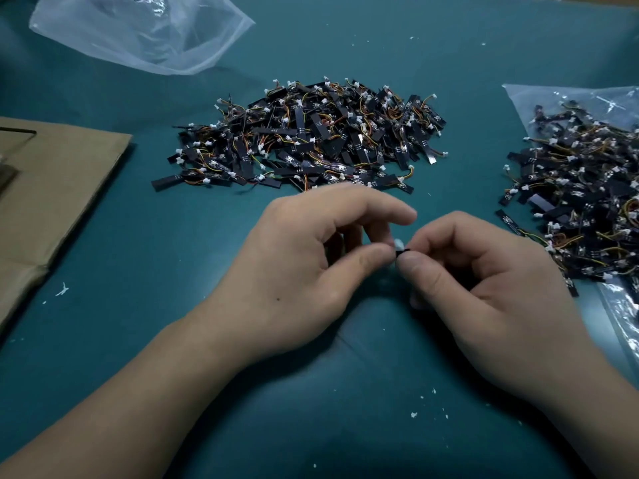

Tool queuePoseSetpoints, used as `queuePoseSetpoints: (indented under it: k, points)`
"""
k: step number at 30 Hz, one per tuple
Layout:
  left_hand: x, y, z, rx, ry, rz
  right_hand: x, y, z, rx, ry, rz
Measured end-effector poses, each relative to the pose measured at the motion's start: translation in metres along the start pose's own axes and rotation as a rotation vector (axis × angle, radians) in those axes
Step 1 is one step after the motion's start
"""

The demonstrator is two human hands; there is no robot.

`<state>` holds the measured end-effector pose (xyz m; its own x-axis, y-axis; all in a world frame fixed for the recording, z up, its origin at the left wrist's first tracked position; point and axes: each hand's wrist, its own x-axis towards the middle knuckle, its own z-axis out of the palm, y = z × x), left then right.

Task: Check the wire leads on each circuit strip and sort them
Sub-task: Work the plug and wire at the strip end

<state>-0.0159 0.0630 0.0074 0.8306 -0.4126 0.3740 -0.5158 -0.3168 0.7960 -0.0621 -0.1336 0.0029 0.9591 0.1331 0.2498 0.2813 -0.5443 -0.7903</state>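
Observation:
Both hands meet at the middle of the teal mat around one small circuit strip (401,248). Only its black end and white connector show between the fingertips. My left hand (304,267) pinches it between thumb and fingers. My right hand (477,288) pinches the other side with thumb and forefinger. A large heap of black circuit strips (311,136) with coloured wire leads and white connectors lies just beyond the hands. A second heap (581,202) spreads over a clear plastic bag at the right.
A clear plastic bag (145,32) lies crumpled at the back left. Flat brown cardboard (52,202) covers the left edge of the teal mat (173,271). Small white flecks dot the mat near the front.

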Motion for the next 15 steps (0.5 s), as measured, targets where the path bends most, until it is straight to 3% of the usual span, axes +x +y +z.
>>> queuePoseSetpoints:
  k: [6,15]
  points:
    - [0.0002,0.0041,-0.0027,-0.129,0.046,-0.084,0.0001,0.0008,-0.0004,0.095,0.049,-0.015]
    - [0.0001,0.0055,-0.0033,-0.011,0.063,-0.047,0.0003,0.0010,-0.0003,0.100,0.074,-0.004]
